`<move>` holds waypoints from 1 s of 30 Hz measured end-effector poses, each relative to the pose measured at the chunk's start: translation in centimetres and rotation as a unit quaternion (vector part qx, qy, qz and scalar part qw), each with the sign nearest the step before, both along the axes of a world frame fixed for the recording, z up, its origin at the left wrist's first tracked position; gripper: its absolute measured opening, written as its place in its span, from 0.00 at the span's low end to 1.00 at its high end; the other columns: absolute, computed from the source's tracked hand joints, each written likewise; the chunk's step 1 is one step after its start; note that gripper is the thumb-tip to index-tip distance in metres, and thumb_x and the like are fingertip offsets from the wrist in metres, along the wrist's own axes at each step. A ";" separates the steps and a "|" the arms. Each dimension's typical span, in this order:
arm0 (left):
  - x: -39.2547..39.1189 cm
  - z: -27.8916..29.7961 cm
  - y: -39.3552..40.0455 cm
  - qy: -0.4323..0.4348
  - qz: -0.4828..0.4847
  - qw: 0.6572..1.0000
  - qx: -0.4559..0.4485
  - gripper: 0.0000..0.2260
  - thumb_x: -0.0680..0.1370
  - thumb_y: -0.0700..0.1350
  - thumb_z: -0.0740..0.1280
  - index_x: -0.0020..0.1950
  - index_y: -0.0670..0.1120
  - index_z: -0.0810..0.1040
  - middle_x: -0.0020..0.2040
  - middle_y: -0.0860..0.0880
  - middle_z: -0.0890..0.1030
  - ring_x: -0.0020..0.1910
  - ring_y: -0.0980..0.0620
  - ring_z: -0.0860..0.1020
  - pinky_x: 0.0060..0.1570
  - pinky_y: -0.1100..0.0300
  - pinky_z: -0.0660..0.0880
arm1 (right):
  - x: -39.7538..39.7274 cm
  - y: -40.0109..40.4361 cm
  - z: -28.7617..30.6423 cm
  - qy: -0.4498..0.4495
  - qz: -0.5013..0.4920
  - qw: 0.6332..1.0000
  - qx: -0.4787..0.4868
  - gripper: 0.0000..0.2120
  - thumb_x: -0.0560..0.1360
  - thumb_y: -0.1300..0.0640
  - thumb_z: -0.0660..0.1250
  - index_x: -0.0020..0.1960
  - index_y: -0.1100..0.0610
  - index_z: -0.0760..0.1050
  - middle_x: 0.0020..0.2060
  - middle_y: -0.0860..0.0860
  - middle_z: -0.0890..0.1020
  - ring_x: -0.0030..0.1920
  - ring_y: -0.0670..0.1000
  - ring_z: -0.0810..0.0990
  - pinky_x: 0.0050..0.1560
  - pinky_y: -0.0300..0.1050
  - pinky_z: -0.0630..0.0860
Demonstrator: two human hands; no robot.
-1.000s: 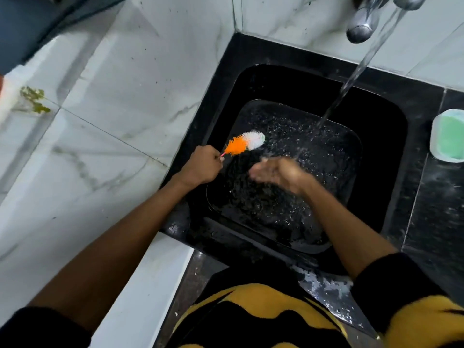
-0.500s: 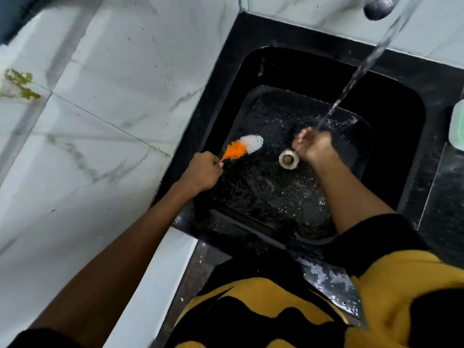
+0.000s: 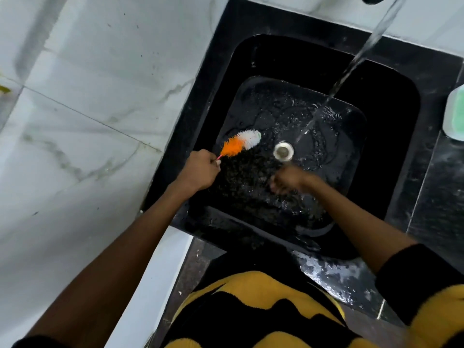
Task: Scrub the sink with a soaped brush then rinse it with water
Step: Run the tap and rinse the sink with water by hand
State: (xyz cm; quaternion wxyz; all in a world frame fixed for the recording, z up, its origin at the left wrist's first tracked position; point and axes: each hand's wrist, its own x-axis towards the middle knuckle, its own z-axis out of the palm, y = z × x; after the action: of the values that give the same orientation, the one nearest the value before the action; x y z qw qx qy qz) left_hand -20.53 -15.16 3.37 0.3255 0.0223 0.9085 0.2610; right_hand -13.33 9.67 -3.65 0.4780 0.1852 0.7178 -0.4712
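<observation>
Here, the left hand grips the thin pink handle of an orange-and-white bristle brush, whose head rests over the wet floor of the black square sink, left of the round metal drain. A stream of water falls from the upper right and strikes the sink floor just right of the drain. The right hand lies low in the sink below the drain, blurred, so its grip cannot be told; a pale container of green liquid stands on the black counter at right.
</observation>
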 end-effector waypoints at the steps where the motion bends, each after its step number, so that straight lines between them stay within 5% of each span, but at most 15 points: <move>1: 0.3 -0.1 0.3 -0.004 -0.004 1.000 0.000 0.16 0.81 0.43 0.64 0.43 0.30 0.79 0.33 0.37 0.76 0.30 0.47 0.72 0.32 0.59 0.67 | -0.6 1.2 -0.2 -0.007 -0.162 0.986 -0.030 0.14 0.82 0.63 0.55 0.46 0.66 0.78 0.39 0.59 0.84 0.42 0.59 0.81 0.43 0.48 0.79; 4: 1.2 -0.3 1.5 -0.017 -0.009 1.000 0.008 0.16 0.82 0.43 0.63 0.42 0.31 0.79 0.32 0.40 0.76 0.29 0.48 0.72 0.31 0.60 0.68 | -3.2 4.7 0.3 -0.036 -0.499 0.850 -0.164 0.14 0.82 0.63 0.50 0.51 0.63 0.75 0.38 0.56 0.80 0.38 0.53 0.78 0.40 0.46 0.81; 6: 1.7 -0.5 2.2 -0.022 -0.010 1.000 0.012 0.16 0.82 0.43 0.63 0.42 0.32 0.80 0.31 0.42 0.76 0.29 0.47 0.74 0.32 0.57 0.71 | -5.2 6.2 0.6 -0.031 -0.611 0.751 -0.248 0.13 0.82 0.61 0.49 0.48 0.60 0.72 0.33 0.51 0.74 0.32 0.49 0.72 0.34 0.42 0.75; 8: 2.2 -0.6 3.0 -0.024 -0.013 1.000 0.011 0.16 0.82 0.44 0.63 0.42 0.34 0.80 0.31 0.42 0.77 0.29 0.46 0.74 0.32 0.55 0.73 | -6.4 7.3 0.7 -0.029 -0.647 0.708 -0.283 0.14 0.81 0.60 0.47 0.42 0.57 0.68 0.31 0.50 0.70 0.29 0.48 0.67 0.30 0.41 0.68; 11: 2.9 -0.7 3.8 -0.024 -0.014 1.000 0.006 0.16 0.82 0.43 0.63 0.42 0.32 0.80 0.32 0.41 0.77 0.27 0.49 0.71 0.29 0.61 0.67 | -6.0 8.2 1.3 -0.011 -0.533 0.796 -0.288 0.09 0.81 0.61 0.50 0.48 0.57 0.68 0.33 0.51 0.71 0.31 0.49 0.70 0.31 0.42 0.73; 14: 3.4 -1.1 4.1 -0.021 -0.009 1.000 0.009 0.16 0.81 0.44 0.63 0.43 0.31 0.79 0.34 0.38 0.79 0.29 0.47 0.73 0.30 0.59 0.70 | -3.3 7.8 2.2 -0.042 -0.183 0.955 -0.230 0.10 0.81 0.65 0.55 0.52 0.66 0.74 0.42 0.59 0.82 0.41 0.55 0.82 0.48 0.48 0.81; 17: 3.7 -1.4 4.1 -0.015 0.003 1.000 0.016 0.17 0.80 0.45 0.63 0.42 0.32 0.79 0.36 0.34 0.81 0.30 0.45 0.76 0.33 0.49 0.78 | 2.0 6.8 1.2 -0.201 0.151 0.947 -0.198 0.14 0.81 0.64 0.56 0.56 0.73 0.77 0.51 0.64 0.83 0.51 0.57 0.83 0.59 0.53 0.77; 19: 3.9 -1.4 4.2 -0.013 0.009 1.000 0.019 0.17 0.80 0.46 0.64 0.42 0.33 0.79 0.38 0.33 0.81 0.30 0.45 0.76 0.36 0.45 0.79 | 4.5 6.6 -0.2 -0.235 0.200 0.943 -0.124 0.13 0.81 0.65 0.57 0.51 0.69 0.79 0.48 0.61 0.83 0.43 0.52 0.84 0.51 0.46 0.81; 21: 4.0 -1.3 4.4 -0.014 0.015 1.000 0.020 0.16 0.81 0.45 0.64 0.42 0.33 0.79 0.38 0.33 0.81 0.31 0.45 0.75 0.37 0.45 0.79 | 4.7 7.4 -0.5 -0.167 0.129 0.977 -0.032 0.12 0.80 0.65 0.58 0.46 0.66 0.79 0.41 0.58 0.84 0.35 0.48 0.83 0.39 0.38 0.80; 23: 4.0 -1.2 4.6 -0.017 0.023 0.999 0.020 0.16 0.81 0.44 0.64 0.41 0.33 0.80 0.37 0.35 0.81 0.31 0.45 0.76 0.35 0.49 0.77 | 2.9 8.3 -0.1 -0.058 -0.076 0.995 0.006 0.11 0.79 0.69 0.57 0.44 0.66 0.77 0.36 0.57 0.82 0.35 0.51 0.81 0.33 0.38 0.78; 26: 4.0 -1.0 4.9 -0.020 0.037 0.999 0.026 0.17 0.81 0.44 0.63 0.41 0.33 0.80 0.36 0.37 0.81 0.31 0.46 0.75 0.33 0.53 0.74 | -1.2 8.5 1.2 -0.010 -0.411 0.906 -0.099 0.09 0.78 0.69 0.56 0.46 0.63 0.74 0.36 0.55 0.81 0.37 0.52 0.80 0.37 0.42 0.79; 30: 4.1 -0.4 5.1 -0.024 0.047 0.998 0.020 0.16 0.82 0.43 0.62 0.41 0.33 0.80 0.30 0.46 0.77 0.29 0.49 0.73 0.32 0.59 0.69 | -6.2 7.2 1.7 -0.034 -0.598 0.767 -0.231 0.16 0.81 0.61 0.49 0.39 0.59 0.71 0.32 0.51 0.73 0.30 0.48 0.69 0.33 0.39 0.68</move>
State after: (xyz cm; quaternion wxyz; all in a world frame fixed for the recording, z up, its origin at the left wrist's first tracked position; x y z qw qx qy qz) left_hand -16.41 -10.03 2.99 0.3340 -0.0200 0.8950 0.2949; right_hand -19.53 16.88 -1.97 0.1523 0.4769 0.3148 -0.8064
